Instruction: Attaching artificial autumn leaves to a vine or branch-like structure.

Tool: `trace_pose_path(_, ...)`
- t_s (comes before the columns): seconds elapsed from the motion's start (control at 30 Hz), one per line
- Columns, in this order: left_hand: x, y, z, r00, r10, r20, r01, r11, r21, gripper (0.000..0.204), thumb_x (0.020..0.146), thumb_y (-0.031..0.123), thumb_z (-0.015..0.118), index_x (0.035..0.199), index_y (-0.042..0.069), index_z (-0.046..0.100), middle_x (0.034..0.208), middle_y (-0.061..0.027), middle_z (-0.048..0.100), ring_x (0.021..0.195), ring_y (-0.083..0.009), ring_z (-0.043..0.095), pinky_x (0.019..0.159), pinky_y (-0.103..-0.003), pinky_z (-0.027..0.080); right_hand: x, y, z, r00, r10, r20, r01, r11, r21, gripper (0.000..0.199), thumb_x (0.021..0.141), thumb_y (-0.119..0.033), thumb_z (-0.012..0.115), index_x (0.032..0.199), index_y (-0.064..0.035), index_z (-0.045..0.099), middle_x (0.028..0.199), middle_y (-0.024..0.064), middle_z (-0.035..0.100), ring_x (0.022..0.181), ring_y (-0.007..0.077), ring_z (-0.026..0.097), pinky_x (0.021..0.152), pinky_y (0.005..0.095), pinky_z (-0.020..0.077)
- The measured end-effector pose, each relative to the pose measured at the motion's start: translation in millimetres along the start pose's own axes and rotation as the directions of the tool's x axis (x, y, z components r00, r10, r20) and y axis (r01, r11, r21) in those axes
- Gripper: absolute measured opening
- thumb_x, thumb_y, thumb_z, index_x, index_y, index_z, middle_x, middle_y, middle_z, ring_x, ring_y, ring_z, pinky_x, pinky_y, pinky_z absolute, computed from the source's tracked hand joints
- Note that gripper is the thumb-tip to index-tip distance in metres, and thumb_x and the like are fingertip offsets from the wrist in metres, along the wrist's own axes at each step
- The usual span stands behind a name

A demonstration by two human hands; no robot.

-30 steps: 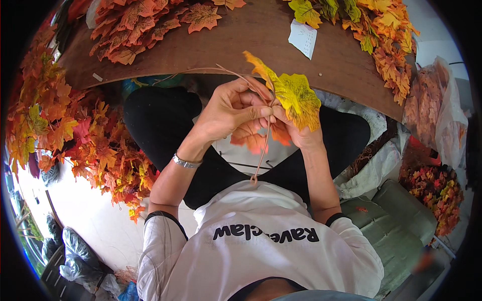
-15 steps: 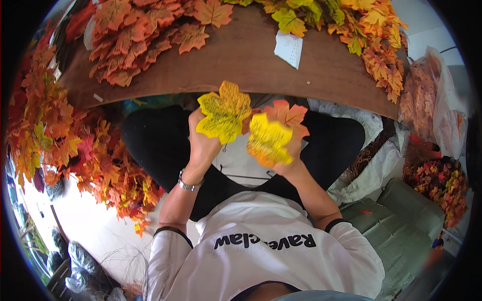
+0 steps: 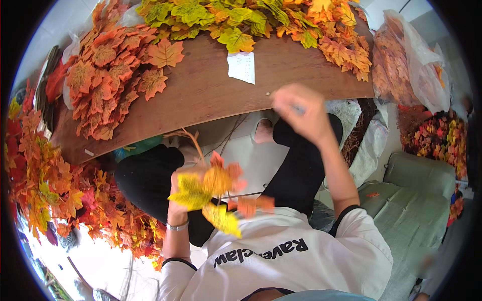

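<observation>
Low over my lap, my left hand (image 3: pixel 176 189) is closed around a spray of artificial maple leaves (image 3: pixel 217 181). Its yellow and orange leaves are blurred and hide most of my fingers. A thin brown stem (image 3: pixel 195 143) sticks out past the hand toward the table. My right hand (image 3: pixel 304 111) is raised at the table's near edge, apart from the spray. Motion smears its fingers, which look curled; whether anything is in them I cannot make out.
A brown wooden table (image 3: pixel 201 90) curves across in front. On it lie piles of orange leaves (image 3: pixel 103 75), yellow-green leaves (image 3: pixel 193 20), yellow-orange leaves (image 3: pixel 346 50) and a white paper slip (image 3: pixel 242 67). Bagged leaves (image 3: pixel 396 70) stand right; more foliage (image 3: pixel 55 185) hangs left. A green seat (image 3: pixel 406 195) is beside me.
My hands have moved apart: the left drew down and left with the leaf spray, while the right let go of the leaves and rose toward the table edge. The view has shifted.
</observation>
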State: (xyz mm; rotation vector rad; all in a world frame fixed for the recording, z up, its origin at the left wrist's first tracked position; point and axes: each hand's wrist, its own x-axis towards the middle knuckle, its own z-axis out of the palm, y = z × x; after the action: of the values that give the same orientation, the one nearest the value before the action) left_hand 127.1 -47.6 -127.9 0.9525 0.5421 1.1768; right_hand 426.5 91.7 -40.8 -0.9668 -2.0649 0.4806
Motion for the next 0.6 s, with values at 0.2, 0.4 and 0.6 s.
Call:
trace_pose_path(0.2, 29, 12, -7, 0.978, 0.204, 0.055, -0.202, 0.979, -0.028, 0.039, 0.077, 0.041, 0.06, 0.07, 0.005, 0.047, 0.071, -0.0159, 0.06, 0.061, -0.0303, 0.057, 0.053, -0.039, 0.046, 12, 193, -124, 0.833, 0.352, -0.427, -0.416, 0.907, -0.065, 0.017, 0.081, -0.017, 0.06, 0.089, -0.0033, 0.066, 0.082, 0.0076, 0.066, 0.075, 0.0105, 0.061, 0.068, 0.0244, 0.0466)
trace_pose_path(0.4, 32, 17, 31, 0.925, -0.088, -0.369, 0.036, 0.989, -0.145, 0.039, 0.072, 0.03, 0.07, 0.095, 0.005, 0.051, 0.09, -0.0064, 0.055, 0.08, -0.0202, 0.055, 0.072, -0.031, 0.045, 49, 215, -157, 0.686, 0.45, -0.571, -0.672, 0.692, -0.262, 0.023, 0.079, -0.024, 0.062, 0.092, -0.0048, 0.067, 0.081, 0.0099, 0.067, 0.078, 0.0163, 0.063, 0.07, 0.0278, 0.0475)
trace_pose_path(0.6, 43, 18, 39, 0.929, 0.051, -0.367, 0.034, 0.975, 0.221, 0.023, 0.066, 0.005, 0.072, 0.082, 0.004, 0.056, 0.086, -0.0017, 0.056, 0.073, -0.0081, 0.051, 0.066, -0.022, 0.043, 56, 243, -164, 0.716, 0.503, -0.483, -0.696, 0.565, -0.444, 0.027, 0.076, -0.029, 0.064, 0.09, -0.006, 0.068, 0.083, 0.0133, 0.066, 0.076, 0.0241, 0.064, 0.073, 0.0345, 0.0486)
